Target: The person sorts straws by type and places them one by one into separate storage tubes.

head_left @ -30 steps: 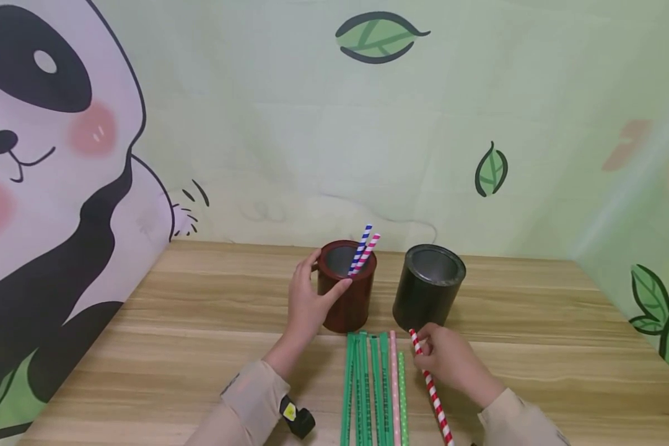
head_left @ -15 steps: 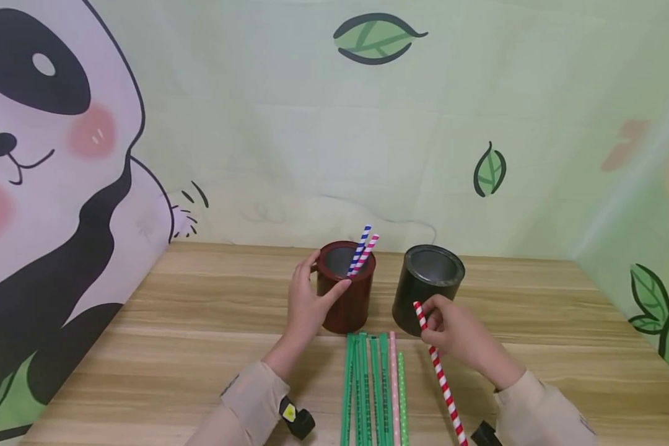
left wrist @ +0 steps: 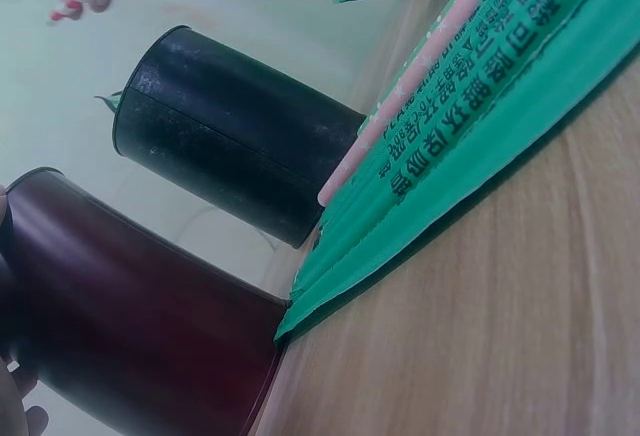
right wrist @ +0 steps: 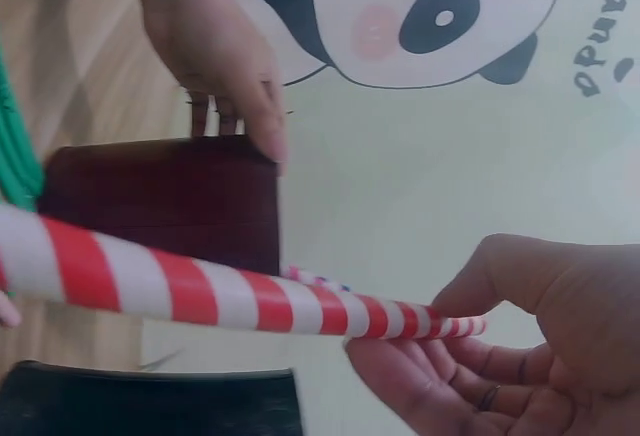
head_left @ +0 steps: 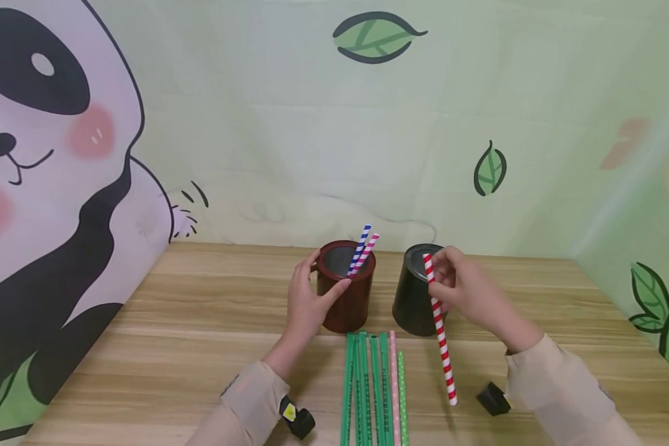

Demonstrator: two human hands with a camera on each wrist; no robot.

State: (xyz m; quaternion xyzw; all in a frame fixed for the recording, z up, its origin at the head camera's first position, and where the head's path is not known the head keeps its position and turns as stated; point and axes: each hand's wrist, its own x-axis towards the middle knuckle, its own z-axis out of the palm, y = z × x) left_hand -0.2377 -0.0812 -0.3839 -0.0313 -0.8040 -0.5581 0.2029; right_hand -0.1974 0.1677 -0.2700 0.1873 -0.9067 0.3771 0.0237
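My left hand (head_left: 309, 297) grips the dark red mug (head_left: 348, 303) by its left side, thumb at the near rim. Inside that mug lean a blue-striped straw (head_left: 360, 249) and a pink-striped straw (head_left: 370, 249). With thumb and fingers my right hand (head_left: 468, 288) pinches a red-and-white striped straw (head_left: 441, 337) near its top end. The straw hangs steeply, its lower end toward me, in front of the black cup (head_left: 412, 303). In the right wrist view the striped straw (right wrist: 235, 296) crosses the picture from the fingertips.
Several green-wrapped straws (head_left: 363, 390) lie side by side in front of the mug. Right of them are a pink dotted straw (head_left: 394, 384) and a shorter green dotted straw (head_left: 403, 396). A printed panda backdrop (head_left: 256, 124) stands behind the wooden table (head_left: 201, 347).
My right hand has lifted the red-and-white straw off the table and carried it up and away from me to the black cup's rim level. My left hand stays on the mug.
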